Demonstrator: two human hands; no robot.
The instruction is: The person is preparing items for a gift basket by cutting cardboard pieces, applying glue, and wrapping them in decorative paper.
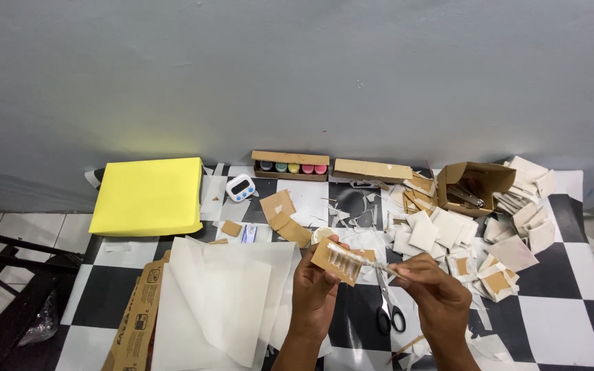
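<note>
My left hand (314, 285) holds a small brown cardboard piece (337, 263) with streaks of white glue on its face. My right hand (434, 292) pinches a thin stick (378, 265) whose tip rests on the cardboard piece. Both hands hover over the black-and-white checkered surface (572, 316). Black-handled scissors (388, 309) lie just below and between the hands.
Large white paper sheets (221, 295) and flat cardboard (135, 312) lie at the left. A yellow block (151, 196), a small white timer (241, 187), a box of paint pots (290, 165), an open cardboard box (472, 184) and several white and brown squares (448, 237) sit behind. Grey wall beyond.
</note>
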